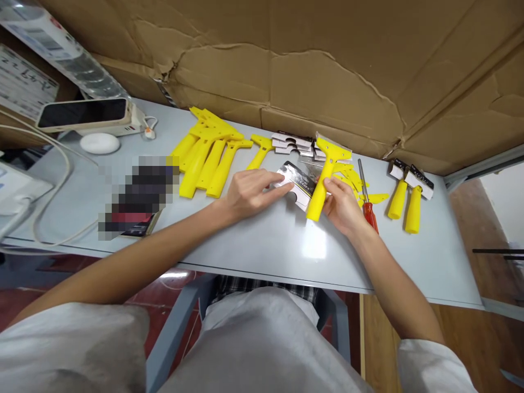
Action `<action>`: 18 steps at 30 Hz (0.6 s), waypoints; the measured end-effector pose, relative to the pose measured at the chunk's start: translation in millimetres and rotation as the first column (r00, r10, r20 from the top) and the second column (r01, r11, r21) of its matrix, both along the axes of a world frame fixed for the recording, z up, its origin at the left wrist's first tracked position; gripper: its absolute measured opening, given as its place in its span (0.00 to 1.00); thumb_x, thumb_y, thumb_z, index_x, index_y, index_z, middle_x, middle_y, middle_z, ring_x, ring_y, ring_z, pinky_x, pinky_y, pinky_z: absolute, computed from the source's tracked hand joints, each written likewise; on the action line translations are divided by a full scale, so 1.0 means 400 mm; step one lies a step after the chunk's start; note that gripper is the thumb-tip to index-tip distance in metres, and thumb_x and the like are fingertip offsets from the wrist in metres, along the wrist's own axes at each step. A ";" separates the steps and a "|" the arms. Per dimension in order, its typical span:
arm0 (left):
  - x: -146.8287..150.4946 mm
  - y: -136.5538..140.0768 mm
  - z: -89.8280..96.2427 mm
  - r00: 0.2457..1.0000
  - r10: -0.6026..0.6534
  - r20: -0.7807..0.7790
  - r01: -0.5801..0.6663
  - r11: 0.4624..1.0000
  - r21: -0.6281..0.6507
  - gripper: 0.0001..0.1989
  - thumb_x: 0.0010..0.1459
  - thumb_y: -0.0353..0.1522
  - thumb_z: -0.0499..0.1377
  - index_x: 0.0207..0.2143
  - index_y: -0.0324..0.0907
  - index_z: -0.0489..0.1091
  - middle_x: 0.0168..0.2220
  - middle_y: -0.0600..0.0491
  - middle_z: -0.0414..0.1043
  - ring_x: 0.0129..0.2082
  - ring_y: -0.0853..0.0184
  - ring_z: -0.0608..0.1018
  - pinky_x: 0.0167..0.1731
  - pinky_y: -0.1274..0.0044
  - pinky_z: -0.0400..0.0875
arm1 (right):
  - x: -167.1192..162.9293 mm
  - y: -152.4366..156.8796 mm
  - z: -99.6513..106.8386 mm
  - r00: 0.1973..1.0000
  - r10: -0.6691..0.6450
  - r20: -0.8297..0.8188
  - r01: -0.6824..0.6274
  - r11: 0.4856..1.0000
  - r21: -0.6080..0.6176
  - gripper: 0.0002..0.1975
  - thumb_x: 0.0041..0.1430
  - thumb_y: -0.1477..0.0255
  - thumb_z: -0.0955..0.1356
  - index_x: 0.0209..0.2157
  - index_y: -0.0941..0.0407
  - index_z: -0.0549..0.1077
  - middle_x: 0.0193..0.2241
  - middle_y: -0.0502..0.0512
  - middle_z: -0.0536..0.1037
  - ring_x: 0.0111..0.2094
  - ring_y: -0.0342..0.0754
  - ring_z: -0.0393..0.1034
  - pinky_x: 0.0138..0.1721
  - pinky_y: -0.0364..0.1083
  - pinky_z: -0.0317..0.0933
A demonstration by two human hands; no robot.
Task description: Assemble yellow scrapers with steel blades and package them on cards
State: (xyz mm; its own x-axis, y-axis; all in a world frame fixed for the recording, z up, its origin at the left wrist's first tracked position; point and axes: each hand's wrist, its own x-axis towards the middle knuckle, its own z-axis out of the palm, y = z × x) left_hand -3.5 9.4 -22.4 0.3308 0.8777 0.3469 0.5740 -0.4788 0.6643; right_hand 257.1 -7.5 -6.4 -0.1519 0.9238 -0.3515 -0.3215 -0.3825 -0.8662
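A yellow scraper (316,194) stands tilted in my right hand (344,206), its wide head up and a clear strip along the top edge. The fingers of that hand are closed around its handle. My left hand (251,194) grips the left end of a black-and-white printed card sleeve (302,185) with a round notch. This sleeve lies just left of the scraper's handle, and part of it is hidden behind it. Beyond my hands are stacked card sleeves (291,143) and small yellow pieces (347,176). A red-handled screwdriver (369,214) lies right of my right hand.
Several yellow scraper handles (210,158) are heaped at the back left. Two scrapers with sleeves on their heads (414,210) lie at the right. A phone (84,113), a white mouse-shaped object (100,143) and cables occupy the left. Cardboard (327,82) walls the back.
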 end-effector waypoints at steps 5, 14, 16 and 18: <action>0.027 -0.011 0.024 0.963 0.143 0.227 -0.114 0.984 -0.138 0.05 0.58 0.38 0.73 0.38 0.53 0.85 0.43 0.47 0.85 0.45 0.56 0.83 0.47 0.67 0.77 | 0.019 0.012 0.012 0.997 -0.074 0.018 0.073 0.997 0.027 0.38 0.48 0.49 0.80 0.49 0.60 0.69 0.47 0.57 0.78 0.41 0.41 0.73 0.37 0.41 0.71; 0.068 -0.052 0.060 0.749 0.283 0.600 0.216 0.751 -0.624 0.23 0.55 0.41 0.76 0.44 0.45 0.68 0.33 0.55 0.82 0.29 0.66 0.84 0.31 0.75 0.82 | 0.024 -0.003 0.028 0.996 0.069 0.058 -0.075 0.992 0.104 0.37 0.54 0.45 0.79 0.50 0.59 0.70 0.54 0.60 0.77 0.50 0.46 0.77 0.44 0.44 0.76; 0.069 -0.058 0.049 0.756 0.252 0.604 0.252 0.740 -0.623 0.30 0.55 0.42 0.76 0.52 0.46 0.65 0.34 0.56 0.81 0.30 0.64 0.86 0.33 0.73 0.83 | 0.012 -0.014 0.027 0.989 0.117 0.090 -0.126 0.987 0.102 0.36 0.54 0.46 0.80 0.49 0.59 0.70 0.53 0.59 0.77 0.47 0.43 0.76 0.42 0.42 0.74; 0.065 -0.057 0.033 0.769 0.228 0.597 0.248 0.755 -0.608 0.40 0.55 0.42 0.77 0.64 0.46 0.61 0.39 0.54 0.82 0.34 0.62 0.88 0.36 0.70 0.85 | 0.005 -0.020 0.022 0.983 0.126 0.133 -0.140 0.985 0.105 0.37 0.53 0.45 0.80 0.49 0.58 0.71 0.49 0.57 0.77 0.41 0.39 0.73 0.38 0.39 0.72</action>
